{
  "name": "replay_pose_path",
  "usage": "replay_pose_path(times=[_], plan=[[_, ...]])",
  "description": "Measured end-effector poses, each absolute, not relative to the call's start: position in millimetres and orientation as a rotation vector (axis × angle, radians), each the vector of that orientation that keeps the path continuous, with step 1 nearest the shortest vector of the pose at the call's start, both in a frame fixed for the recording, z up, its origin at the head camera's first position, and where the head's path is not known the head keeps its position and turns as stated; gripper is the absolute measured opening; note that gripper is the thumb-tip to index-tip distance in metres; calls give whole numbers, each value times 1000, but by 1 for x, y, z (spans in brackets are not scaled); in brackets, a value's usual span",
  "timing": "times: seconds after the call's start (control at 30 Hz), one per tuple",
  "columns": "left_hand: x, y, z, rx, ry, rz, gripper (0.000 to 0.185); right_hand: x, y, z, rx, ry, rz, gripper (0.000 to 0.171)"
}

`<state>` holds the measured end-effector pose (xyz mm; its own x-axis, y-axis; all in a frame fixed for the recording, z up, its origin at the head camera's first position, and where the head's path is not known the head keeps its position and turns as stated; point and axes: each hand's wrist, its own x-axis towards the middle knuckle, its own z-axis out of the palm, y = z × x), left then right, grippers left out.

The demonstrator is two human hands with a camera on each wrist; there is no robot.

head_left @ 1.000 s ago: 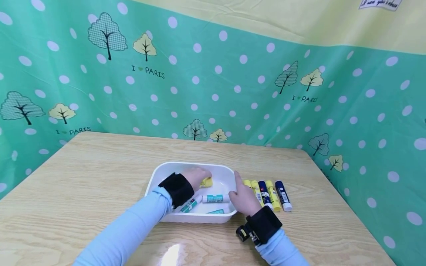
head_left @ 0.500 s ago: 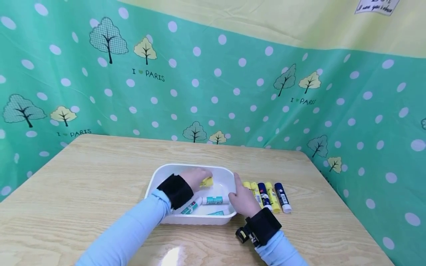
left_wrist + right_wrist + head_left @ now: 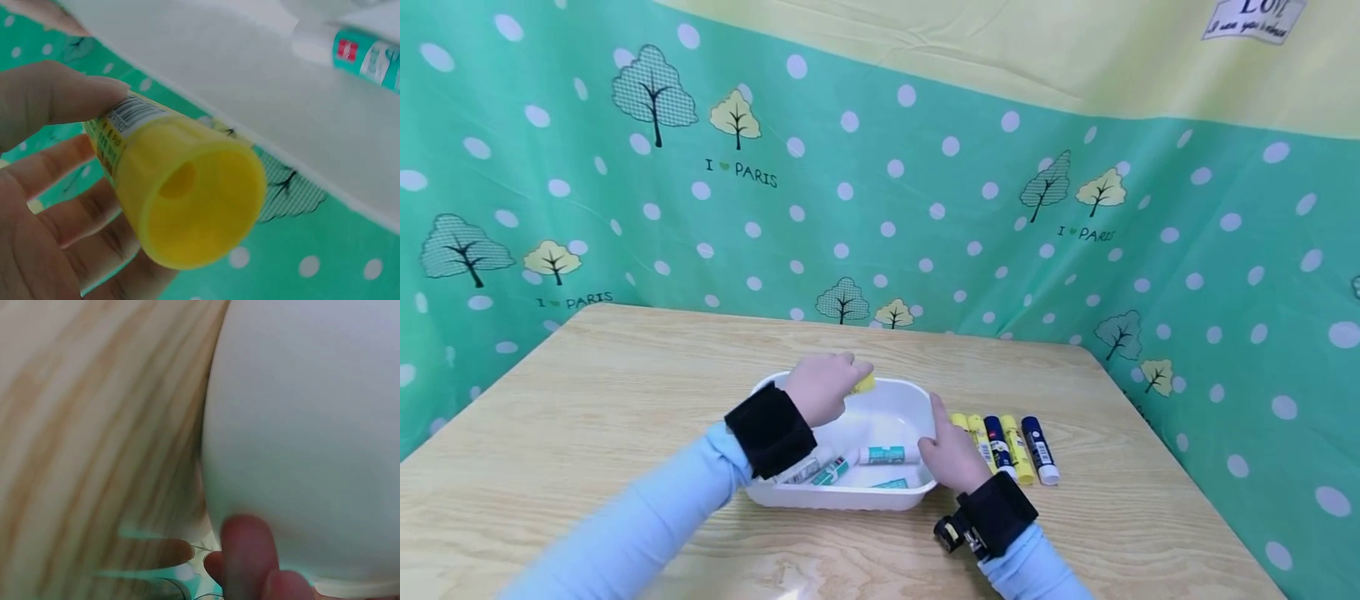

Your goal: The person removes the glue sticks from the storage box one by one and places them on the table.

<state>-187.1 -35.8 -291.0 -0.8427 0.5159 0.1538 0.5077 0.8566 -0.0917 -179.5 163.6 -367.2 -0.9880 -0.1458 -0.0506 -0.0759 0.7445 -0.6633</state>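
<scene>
my left hand [image 3: 822, 387] pinches a yellow tube [image 3: 161, 145] (right hand [image 3: 957, 457] grips the tub [image 3: 841, 498]); loose fingers [image 3: 81, 212] could drop it below.

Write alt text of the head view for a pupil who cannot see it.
A person's left hand holds a yellow glue stick by the far rim of a white tub on a wooden table; the right hand touches the tub's side. Teal-labelled glue sticks lie inside; yellow and dark blue ones form a row beside it.

Left hand [image 3: 823, 387] raised, pinching, right hand [image 3: 957, 454] lower, forefinger [image 3: 938, 410] extended
</scene>
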Motion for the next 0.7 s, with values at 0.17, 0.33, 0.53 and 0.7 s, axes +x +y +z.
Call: replay_pose_path(times=[0.17, 0.33, 0.53, 0.7], plan=[[-168, -57, -266, -691, -2846, -113, 55, -178, 163, -366, -176, 2825, -1081, 65], [-158, -92, -258, -573, -2795, -267, 60, -177, 162, -366, -170, 2814, -1080, 65], [-154, -135, -271, -405, -2874, -229, 57, -177, 164, -367, -178, 2822, -1077, 64], [-161, -164, -297, -300, -2980, -310, 57, -178, 165, -368, -163, 2815, -1082, 64]])
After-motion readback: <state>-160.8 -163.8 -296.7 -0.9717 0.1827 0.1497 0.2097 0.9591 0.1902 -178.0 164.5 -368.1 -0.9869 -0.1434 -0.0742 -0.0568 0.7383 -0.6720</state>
